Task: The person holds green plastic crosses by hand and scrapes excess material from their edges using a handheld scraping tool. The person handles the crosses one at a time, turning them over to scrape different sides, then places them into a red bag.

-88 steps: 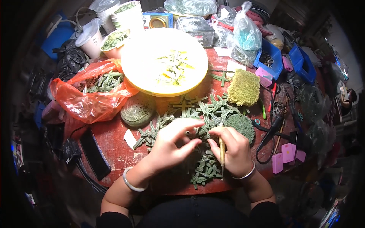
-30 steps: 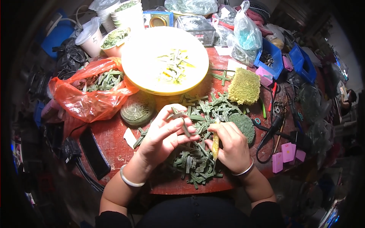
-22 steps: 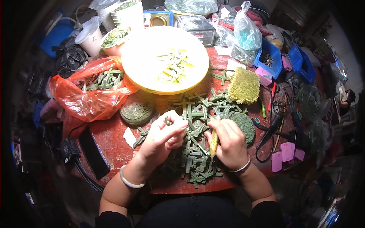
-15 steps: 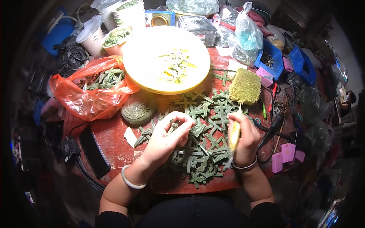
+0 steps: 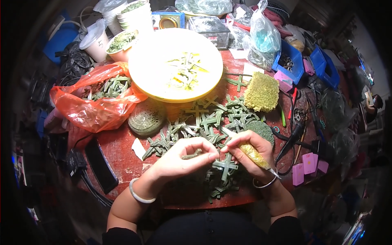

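My left hand (image 5: 185,160) is closed, with a small green piece (image 5: 192,154) showing inside its curled fingers. Its thumb and fingertip reach a green cross-shaped piece (image 5: 225,166), beside the fingertips of my right hand (image 5: 253,149); which hand grips the cross I cannot tell. A clear, cone-shaped bag of yellowish filling (image 5: 252,153) lies in my right hand, its pale tip toward the upper left. Around both hands spreads a heap of green crosses and strips (image 5: 204,122). To the right sits a round green speckled pad (image 5: 261,131).
A bright round lamp-lit dish (image 5: 151,61) holds more green pieces. On its left are a red plastic bag (image 5: 94,114) of pieces and a round stone-like disc (image 5: 147,118). A yellow-green sponge (image 5: 261,92), blue bins (image 5: 289,61), pink blocks (image 5: 310,162) and a phone (image 5: 101,165) surround the heap.
Both hands have come together lower over the heap. The bag in my right hand has swung from upright beside the sponge to slanting up-left, and a green cross now shows between the hands.
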The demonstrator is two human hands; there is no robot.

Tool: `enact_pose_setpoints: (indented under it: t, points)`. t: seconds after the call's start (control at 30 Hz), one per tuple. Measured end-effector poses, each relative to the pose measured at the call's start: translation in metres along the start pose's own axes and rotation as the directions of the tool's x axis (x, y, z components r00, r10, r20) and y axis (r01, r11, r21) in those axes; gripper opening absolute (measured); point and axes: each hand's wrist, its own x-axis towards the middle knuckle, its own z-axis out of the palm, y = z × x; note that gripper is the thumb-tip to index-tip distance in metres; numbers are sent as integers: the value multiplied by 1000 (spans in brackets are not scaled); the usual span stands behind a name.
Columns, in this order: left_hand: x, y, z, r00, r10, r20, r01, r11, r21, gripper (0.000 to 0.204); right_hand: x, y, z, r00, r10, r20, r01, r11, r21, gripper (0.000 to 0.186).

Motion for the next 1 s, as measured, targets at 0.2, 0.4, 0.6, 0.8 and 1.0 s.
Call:
enact_pose_setpoints:
  t: [0.2, 0.4, 0.6, 0.8, 1.0]
  points:
    - [-4, -2, 3, 984, -69, 164, 84, 993, -87, 22, 0, 2, 0, 997, -41, 70, 44, 998, -45, 13]
    - [-8, 5, 5, 987, -76, 142, 92, 990, -108, 27, 2, -7, 4, 986, 166, -24, -157, 965, 210, 17]
    - [0, -1, 1, 986, -39, -161, -29, 916, -401, 17, 11, 5, 1, 957, -289, 4, 215, 704, -677, 28]
    - [2, -15, -8, 984, -16, -180, -76, 867, -492, 14, 10, 6, 15, 953, -272, 135, 270, 555, -787, 35]
    - [4, -13, -4, 976, 1, -216, -109, 866, -488, 10, 7, 10, 8, 958, -227, 175, 273, 539, -796, 31]
